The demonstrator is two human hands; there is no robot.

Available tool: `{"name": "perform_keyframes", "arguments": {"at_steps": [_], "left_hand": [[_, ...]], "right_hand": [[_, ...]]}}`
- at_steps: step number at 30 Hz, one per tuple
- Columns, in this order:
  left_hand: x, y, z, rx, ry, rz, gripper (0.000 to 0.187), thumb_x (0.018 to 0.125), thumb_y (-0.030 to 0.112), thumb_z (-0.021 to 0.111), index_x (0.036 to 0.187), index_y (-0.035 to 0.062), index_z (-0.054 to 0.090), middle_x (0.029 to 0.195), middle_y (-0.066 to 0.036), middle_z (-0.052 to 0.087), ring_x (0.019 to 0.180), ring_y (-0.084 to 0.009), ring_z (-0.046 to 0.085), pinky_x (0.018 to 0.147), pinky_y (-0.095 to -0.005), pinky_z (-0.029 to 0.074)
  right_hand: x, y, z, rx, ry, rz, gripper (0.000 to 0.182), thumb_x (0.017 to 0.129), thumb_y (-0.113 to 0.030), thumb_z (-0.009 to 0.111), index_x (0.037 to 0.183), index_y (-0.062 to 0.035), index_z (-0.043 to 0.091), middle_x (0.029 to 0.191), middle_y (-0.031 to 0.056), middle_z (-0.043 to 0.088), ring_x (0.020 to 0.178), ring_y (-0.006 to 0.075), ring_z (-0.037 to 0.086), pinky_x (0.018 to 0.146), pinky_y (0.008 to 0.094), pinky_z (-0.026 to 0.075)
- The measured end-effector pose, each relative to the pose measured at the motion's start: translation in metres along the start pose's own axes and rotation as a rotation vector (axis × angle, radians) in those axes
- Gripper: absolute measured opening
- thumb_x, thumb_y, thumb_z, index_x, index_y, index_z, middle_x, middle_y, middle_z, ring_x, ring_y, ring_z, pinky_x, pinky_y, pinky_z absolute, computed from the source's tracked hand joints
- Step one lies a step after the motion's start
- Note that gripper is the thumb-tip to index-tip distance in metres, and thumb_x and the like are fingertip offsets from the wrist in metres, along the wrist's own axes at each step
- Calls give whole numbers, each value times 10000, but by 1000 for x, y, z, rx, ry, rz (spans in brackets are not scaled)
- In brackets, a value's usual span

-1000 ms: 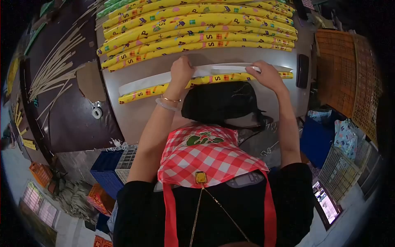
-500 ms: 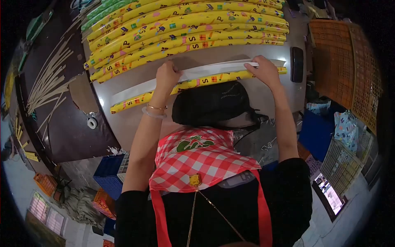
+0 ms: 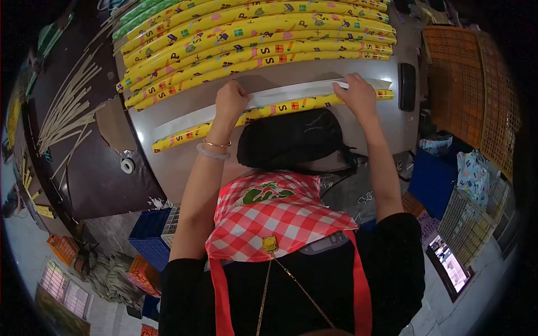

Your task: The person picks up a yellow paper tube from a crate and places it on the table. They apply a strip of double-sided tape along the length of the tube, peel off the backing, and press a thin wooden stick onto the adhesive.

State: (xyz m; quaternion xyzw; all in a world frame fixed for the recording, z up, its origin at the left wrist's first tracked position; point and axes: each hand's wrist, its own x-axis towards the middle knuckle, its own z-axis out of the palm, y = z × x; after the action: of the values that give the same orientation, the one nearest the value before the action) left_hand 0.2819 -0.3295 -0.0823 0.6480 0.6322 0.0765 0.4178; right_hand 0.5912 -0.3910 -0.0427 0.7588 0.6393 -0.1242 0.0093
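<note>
A yellow patterned roll (image 3: 291, 107) lies across the near part of the table, with its white inner sheet (image 3: 185, 117) showing along the far side. My left hand (image 3: 232, 102) is closed at the sheet's edge, left of the middle. Toward the right end, my right hand (image 3: 356, 96) pinches the white edge between thumb and fingers. Between my forearms, a black bag (image 3: 288, 140) rests on the table just in front of the roll.
Several yellow rolls (image 3: 252, 39) and green ones lie at the back of the table (image 3: 168, 185). A black case (image 3: 407, 87) lies at the right edge. Thin strips (image 3: 67, 106) and a tape roll (image 3: 127, 165) are at left; orange crates (image 3: 454, 84) stand right.
The view has shifted slightly. My hands stay at nearly the same places on the sheet, with my right fingers a little higher.
</note>
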Motion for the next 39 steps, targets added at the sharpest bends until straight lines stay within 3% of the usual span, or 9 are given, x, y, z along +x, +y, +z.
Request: {"name": "perform_keyframes", "arguments": {"at_steps": [2,12,14,24,26,27,32,35,39], "left_hand": [[-2,2,-1,75,63,104,242,665,165,703,629,24,510,498,-87,557,478,-209,584,498,-313,455],[1,0,0,83,22,56,239,663,167,705,642,24,515,507,-91,563,480,-211,584,489,-313,450],[1,2,-1,2,-3,-34,245,574,153,741,662,23,552,667,-153,589,691,-338,584,605,-388,463],[-2,8,-5,31,-17,-17,235,585,162,734,650,19,560,681,-168,591,689,-344,585,608,-395,467],[-3,3,-1,99,49,80,245,651,204,705,630,26,538,516,-103,568,520,-250,593,522,-335,459],[-3,2,1,100,51,84,245,651,204,705,630,26,538,516,-103,568,520,-250,593,522,-335,459],[-9,11,7,205,198,43,237,650,224,703,676,38,558,684,-156,608,697,-332,598,592,-397,471],[-13,23,7,283,198,-64,222,675,248,675,734,54,585,770,-170,613,751,-349,588,620,-426,471],[-4,9,17,344,226,-64,232,697,288,643,775,73,603,799,-161,617,778,-345,590,640,-433,475]], "right_hand": [[0,2,6,-35,24,-13,406,735,-410,573,841,-21,619,843,112,589,780,285,581,670,411,468],[0,-5,11,-65,15,56,396,743,-401,571,884,-34,622,890,99,584,811,268,573,665,418,474],[1,-6,12,-103,10,67,392,741,-397,573,898,-41,624,904,94,584,812,268,573,670,415,476],[1,-12,19,-147,42,83,364,724,-391,594,866,-57,620,860,72,561,809,257,565,650,401,488],[1,-17,20,-197,21,118,347,725,-372,597,868,-57,614,881,81,547,815,266,560,640,421,489],[1,-19,20,-197,25,120,347,725,-372,597,868,-57,614,881,81,547,815,266,560,640,421,489],[4,-20,22,-116,16,139,329,732,-342,596,881,-48,611,946,118,524,871,294,548,621,441,499],[10,-24,20,-73,-48,188,314,736,-327,595,878,-48,615,969,121,520,896,299,548,627,448,502],[21,-27,32,-46,-105,214,303,742,-301,589,892,-40,621,1004,136,513,912,314,545,640,447,502]]}}
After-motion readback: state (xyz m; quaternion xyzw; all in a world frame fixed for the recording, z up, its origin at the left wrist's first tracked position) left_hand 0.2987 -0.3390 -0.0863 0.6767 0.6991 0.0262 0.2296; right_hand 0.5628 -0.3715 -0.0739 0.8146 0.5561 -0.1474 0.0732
